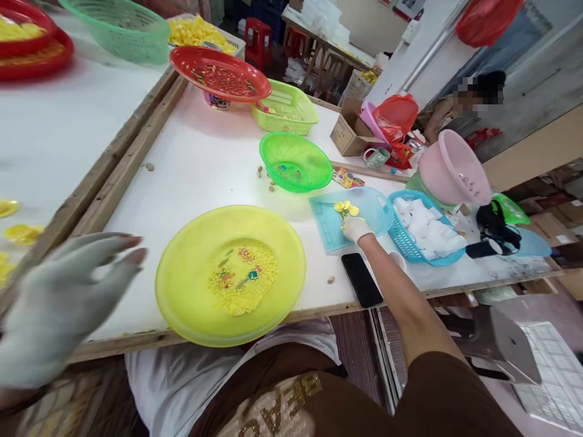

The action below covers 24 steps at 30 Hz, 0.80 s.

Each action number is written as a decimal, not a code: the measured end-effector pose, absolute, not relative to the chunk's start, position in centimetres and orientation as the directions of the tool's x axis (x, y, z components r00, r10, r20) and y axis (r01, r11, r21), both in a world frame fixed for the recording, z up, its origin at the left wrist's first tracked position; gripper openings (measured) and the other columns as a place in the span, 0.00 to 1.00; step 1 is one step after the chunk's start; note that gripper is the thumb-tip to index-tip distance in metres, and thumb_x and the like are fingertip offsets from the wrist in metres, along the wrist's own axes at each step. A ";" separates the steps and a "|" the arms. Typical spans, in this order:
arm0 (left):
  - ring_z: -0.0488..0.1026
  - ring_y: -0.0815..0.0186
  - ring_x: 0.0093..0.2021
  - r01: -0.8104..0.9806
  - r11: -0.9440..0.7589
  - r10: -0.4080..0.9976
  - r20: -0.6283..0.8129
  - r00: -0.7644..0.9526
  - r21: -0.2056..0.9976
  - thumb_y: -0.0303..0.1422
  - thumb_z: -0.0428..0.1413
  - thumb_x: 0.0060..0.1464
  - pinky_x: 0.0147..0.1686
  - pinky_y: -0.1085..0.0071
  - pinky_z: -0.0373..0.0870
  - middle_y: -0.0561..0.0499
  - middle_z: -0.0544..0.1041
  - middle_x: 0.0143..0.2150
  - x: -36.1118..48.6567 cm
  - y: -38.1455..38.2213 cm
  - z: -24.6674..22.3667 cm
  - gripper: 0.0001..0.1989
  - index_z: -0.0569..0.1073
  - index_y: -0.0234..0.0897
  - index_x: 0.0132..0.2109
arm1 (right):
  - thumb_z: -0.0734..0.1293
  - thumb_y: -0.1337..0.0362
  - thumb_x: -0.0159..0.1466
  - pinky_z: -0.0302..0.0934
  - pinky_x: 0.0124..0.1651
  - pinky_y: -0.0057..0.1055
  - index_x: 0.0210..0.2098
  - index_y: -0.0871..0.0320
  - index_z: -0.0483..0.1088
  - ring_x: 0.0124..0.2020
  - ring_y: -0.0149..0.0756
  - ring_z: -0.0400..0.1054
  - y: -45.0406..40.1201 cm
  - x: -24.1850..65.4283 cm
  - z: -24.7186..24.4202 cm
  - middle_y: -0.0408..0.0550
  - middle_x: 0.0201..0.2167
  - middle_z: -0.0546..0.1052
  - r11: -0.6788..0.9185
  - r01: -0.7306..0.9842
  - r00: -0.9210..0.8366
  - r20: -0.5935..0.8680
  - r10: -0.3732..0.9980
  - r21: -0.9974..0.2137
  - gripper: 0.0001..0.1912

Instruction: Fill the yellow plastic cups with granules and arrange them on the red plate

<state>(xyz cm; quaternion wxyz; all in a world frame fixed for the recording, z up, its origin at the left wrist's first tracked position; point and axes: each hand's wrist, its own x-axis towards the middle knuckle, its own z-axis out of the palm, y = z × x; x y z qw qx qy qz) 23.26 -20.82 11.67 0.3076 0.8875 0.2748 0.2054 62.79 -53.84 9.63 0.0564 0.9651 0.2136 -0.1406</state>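
Several things within knocking range

Yellow flower-like pieces (347,209) sit right at the fingertips of my right hand (357,229), above the light-blue tray (323,226). Those fingers are drawn together around the lower part of the cluster, but I cannot tell whether I have it gripped or am only touching it. If my hold is loose, I think a quick lift could scatter pieces across the tray.

Just nearer to me than those fingers lies the phone (362,280), with my forearm close along it; a careless pull back might nudge it off the table edge. To their right, the blue basket (405,240) of white pieces could catch my wrist if I swing outward. Between my two hands, the yellow plate (182,267) seems to reach past the table edge, so a bump there may tip the small yellow bits (246,297) out.

My right arm stretches forward and across, palm low, knuckles up. My left hand (59,309), gloved with bare fingertips and blurred, hangs beside the plate near the wooden strip (98,197); its thumb and forefinger are parted, a clear gap between them, with nothing visible in it.
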 end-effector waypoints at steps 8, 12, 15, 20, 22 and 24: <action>0.77 0.56 0.49 0.067 -0.287 0.337 0.035 0.941 0.955 0.42 0.59 0.56 0.48 0.63 0.76 0.42 0.77 0.55 30.0 -29.7 10.0 0.26 0.73 0.36 0.59 | 0.68 0.55 0.62 0.62 0.35 0.29 0.51 0.55 0.61 0.31 0.31 0.67 -47.9 50.6 12.4 0.42 0.34 0.73 -0.420 0.621 0.472 -0.112 0.874 -0.662 0.21; 0.77 0.61 0.37 0.137 -0.275 0.408 -0.013 0.913 0.952 0.41 0.58 0.58 0.37 0.69 0.75 0.46 0.81 0.39 29.1 -29.0 10.2 0.15 0.80 0.35 0.43 | 0.72 0.60 0.58 0.62 0.34 0.27 0.51 0.54 0.57 0.28 0.28 0.65 -44.3 45.7 12.2 0.39 0.33 0.70 -0.238 0.506 0.227 -0.138 0.964 -0.829 0.26; 0.75 0.65 0.32 0.208 -0.200 0.521 -0.076 0.850 0.957 0.43 0.58 0.58 0.32 0.72 0.73 0.49 0.79 0.32 26.9 -27.1 9.7 0.15 0.78 0.34 0.39 | 0.73 0.63 0.58 0.65 0.41 0.32 0.56 0.55 0.56 0.36 0.34 0.70 -43.1 45.6 10.1 0.45 0.39 0.73 -0.327 0.645 0.159 -0.298 0.941 -0.691 0.31; 0.78 0.65 0.31 0.152 0.085 0.589 -0.173 0.789 0.985 0.45 0.61 0.55 0.33 0.67 0.79 0.46 0.80 0.42 25.3 -26.0 8.2 0.25 0.75 0.34 0.54 | 0.76 0.62 0.54 0.65 0.40 0.39 0.62 0.55 0.59 0.40 0.46 0.71 -41.3 43.0 5.3 0.61 0.53 0.69 -0.376 0.907 0.208 -0.575 0.792 -0.190 0.40; 0.79 0.64 0.32 0.132 0.158 0.594 -0.201 0.779 0.979 0.46 0.61 0.55 0.36 0.64 0.81 0.45 0.80 0.43 25.5 -26.1 7.8 0.25 0.76 0.33 0.53 | 0.71 0.64 0.59 0.65 0.38 0.38 0.63 0.51 0.60 0.38 0.43 0.72 -40.0 40.8 4.3 0.60 0.56 0.67 -0.286 0.936 0.126 -0.563 0.817 -0.206 0.34; 0.79 0.63 0.33 0.118 0.192 0.596 -0.211 0.775 0.974 0.46 0.61 0.55 0.38 0.62 0.82 0.46 0.80 0.42 25.8 -26.1 7.7 0.23 0.77 0.32 0.50 | 0.64 0.70 0.64 0.65 0.39 0.37 0.60 0.53 0.63 0.39 0.41 0.71 -38.7 39.1 4.0 0.58 0.55 0.68 -0.150 0.964 0.006 -0.542 0.840 -0.222 0.25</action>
